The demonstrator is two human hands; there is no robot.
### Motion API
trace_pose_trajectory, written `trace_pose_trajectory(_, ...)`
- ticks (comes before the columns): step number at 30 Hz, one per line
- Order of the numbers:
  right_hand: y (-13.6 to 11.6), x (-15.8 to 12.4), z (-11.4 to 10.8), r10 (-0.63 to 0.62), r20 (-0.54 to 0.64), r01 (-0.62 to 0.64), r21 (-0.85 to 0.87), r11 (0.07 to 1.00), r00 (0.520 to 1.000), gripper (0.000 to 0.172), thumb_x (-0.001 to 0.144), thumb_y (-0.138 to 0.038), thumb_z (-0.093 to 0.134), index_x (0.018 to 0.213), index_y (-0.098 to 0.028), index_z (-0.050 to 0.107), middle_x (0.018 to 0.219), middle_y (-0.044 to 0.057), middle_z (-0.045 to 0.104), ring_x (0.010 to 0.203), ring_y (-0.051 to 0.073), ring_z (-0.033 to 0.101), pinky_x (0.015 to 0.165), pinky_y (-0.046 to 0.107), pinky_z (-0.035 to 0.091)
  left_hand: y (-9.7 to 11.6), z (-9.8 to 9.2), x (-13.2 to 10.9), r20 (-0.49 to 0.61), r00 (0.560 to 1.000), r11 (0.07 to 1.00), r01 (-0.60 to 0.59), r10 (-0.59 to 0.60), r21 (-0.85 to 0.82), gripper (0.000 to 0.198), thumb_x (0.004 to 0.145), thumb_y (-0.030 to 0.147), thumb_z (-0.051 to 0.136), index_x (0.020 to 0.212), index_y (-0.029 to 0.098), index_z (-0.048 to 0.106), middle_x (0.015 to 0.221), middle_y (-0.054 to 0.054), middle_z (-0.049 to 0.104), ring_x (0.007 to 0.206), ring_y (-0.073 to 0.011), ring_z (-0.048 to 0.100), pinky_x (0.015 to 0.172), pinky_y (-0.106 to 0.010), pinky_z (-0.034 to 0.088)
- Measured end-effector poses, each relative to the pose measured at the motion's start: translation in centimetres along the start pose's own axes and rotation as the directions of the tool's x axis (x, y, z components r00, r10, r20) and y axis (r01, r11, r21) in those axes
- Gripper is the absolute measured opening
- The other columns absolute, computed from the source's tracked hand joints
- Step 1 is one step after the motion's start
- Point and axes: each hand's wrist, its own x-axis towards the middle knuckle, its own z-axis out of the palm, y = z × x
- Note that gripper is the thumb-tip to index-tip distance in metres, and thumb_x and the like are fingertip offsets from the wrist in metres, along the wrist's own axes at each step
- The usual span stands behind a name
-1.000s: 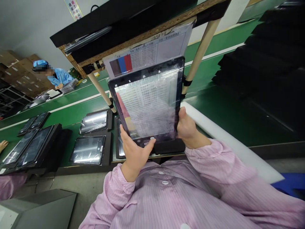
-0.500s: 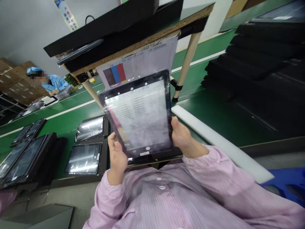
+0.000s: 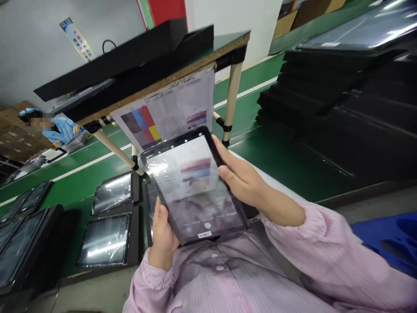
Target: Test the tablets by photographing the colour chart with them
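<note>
I hold a black tablet (image 3: 195, 187) in front of my chest, its lit screen showing a camera picture of the colour chart. My left hand (image 3: 163, 237) grips its lower left edge, fingers wrapped behind it. My right hand (image 3: 236, 174) lies over the right edge with fingers stretched out along the bezel, touching the tablet. Behind the tablet a printed test sheet (image 3: 166, 113) with colour patches and tables hangs from a raised wooden shelf (image 3: 156, 87).
Several wrapped tablets in black trays (image 3: 107, 237) lie on the green conveyor (image 3: 286, 152) to my left. Stacked black trays (image 3: 335, 74) stand at the right. A person in a blue coat (image 3: 61, 128) works far left. A blue bin (image 3: 391, 243) sits at my right.
The tablet has come down and tilted flatter toward my chest. My right hand moved from gripping the lower right edge to lying over the upper right edge. The view swung left.
</note>
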Motion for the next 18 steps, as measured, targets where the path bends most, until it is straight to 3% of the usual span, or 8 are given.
trace_pose_trajectory(2, 1.4, -0.3, 0.1, 0.141, -0.036, -0.130, 0.224, 0.966, 0.989, 0.067, 0.100, -0.064, 0.036, 0.158, -0.032, 0.026, 0.159, -0.005, 0.028, 0.149, 0.021, 0.028, 0.127, 0.041, 0.024, -0.8, 0.8, 0.0, -0.028, 0.995, 0.995, 0.098, -0.098, 0.002, 0.071, 0.080, 0.057, 0.073, 0.144, 0.035, 0.050, 0.140, -0.008, 0.062, 0.120, -0.0253, 0.064, 0.100, -0.041, 0.054)
trace_pose_trajectory(5, 4.3, -0.9, 0.4, 0.430, 0.002, -0.354, 0.571, 0.741, 0.903, 0.082, 0.092, -0.080, 0.029, 0.158, -0.031, 0.023, 0.153, 0.001, 0.040, 0.141, 0.024, 0.043, 0.116, 0.048, 0.042, -2.8, 1.8, 0.7, -0.065, 0.981, 0.980, 0.185, -0.181, 0.075, 0.071, 0.084, 0.059, 0.068, 0.146, 0.030, 0.049, 0.144, -0.009, 0.059, 0.127, -0.0259, 0.060, 0.106, -0.042, 0.050)
trace_pose_trajectory(8, 8.3, -1.9, 0.7, 0.603, 0.030, -0.489, 0.617, 0.616, 0.797, 0.095, 0.086, -0.085, 0.032, 0.158, -0.025, 0.018, 0.149, 0.008, 0.045, 0.134, 0.026, 0.051, 0.106, 0.051, 0.051, -4.9, 1.8, 1.6, 0.006, 0.985, 0.938, 0.164, -0.174, 0.307, 0.067, 0.091, 0.060, 0.057, 0.146, 0.022, 0.049, 0.153, -0.012, 0.049, 0.142, -0.0265, 0.045, 0.119, -0.044, 0.035)
trace_pose_trajectory(10, 11.3, -2.7, 0.9, 0.637, 0.035, -0.537, 0.574, 0.618, 0.770, 0.095, 0.086, -0.085, 0.032, 0.157, -0.023, 0.019, 0.151, 0.009, 0.043, 0.135, 0.026, 0.050, 0.106, 0.051, 0.050, -5.7, 1.3, 1.7, 0.077, 0.977, 0.854, 0.136, -0.200, 0.501, 0.068, 0.092, 0.056, 0.057, 0.149, 0.020, 0.046, 0.159, -0.013, 0.039, 0.149, -0.0272, 0.033, 0.124, -0.045, 0.025)
trace_pose_trajectory(13, 14.7, -4.0, 0.9, 0.637, 0.038, -0.600, 0.382, 0.703, 0.770, 0.091, 0.089, -0.083, 0.022, 0.158, -0.023, 0.018, 0.154, 0.009, 0.039, 0.139, 0.025, 0.045, 0.113, 0.050, 0.044, -5.1, 0.1, 1.0, 0.225, 0.947, 0.731, 0.015, -0.230, 0.682, 0.070, 0.095, 0.047, 0.056, 0.156, 0.021, 0.034, 0.164, -0.012, 0.028, 0.152, -0.0261, 0.026, 0.125, -0.045, 0.021)
trace_pose_trajectory(15, 15.6, -4.7, 0.6, 0.591, -0.010, -0.585, 0.131, 0.800, 0.807, 0.090, 0.092, -0.080, 0.021, 0.159, -0.022, 0.018, 0.157, 0.009, 0.033, 0.146, 0.025, 0.035, 0.122, 0.051, 0.030, -3.8, -0.8, 0.2, 0.355, 0.909, 0.651, -0.135, -0.219, 0.747, 0.064, 0.099, 0.040, 0.050, 0.157, 0.023, 0.029, 0.163, -0.010, 0.030, 0.151, -0.0237, 0.028, 0.124, -0.046, 0.024)
trace_pose_trajectory(18, 14.4, -5.5, 0.0, 0.421, -0.018, -0.413, -0.231, 0.881, 0.907, 0.078, 0.095, -0.072, 0.034, 0.157, -0.026, 0.029, 0.162, 0.004, 0.020, 0.153, 0.027, 0.013, 0.127, 0.054, 0.010, -1.4, -2.5, -0.4, 0.445, 0.885, 0.424, -0.355, -0.135, 0.833, 0.047, 0.101, 0.031, 0.045, 0.147, 0.025, 0.047, 0.148, -0.012, 0.050, 0.141, -0.0238, 0.042, 0.119, -0.048, 0.034)
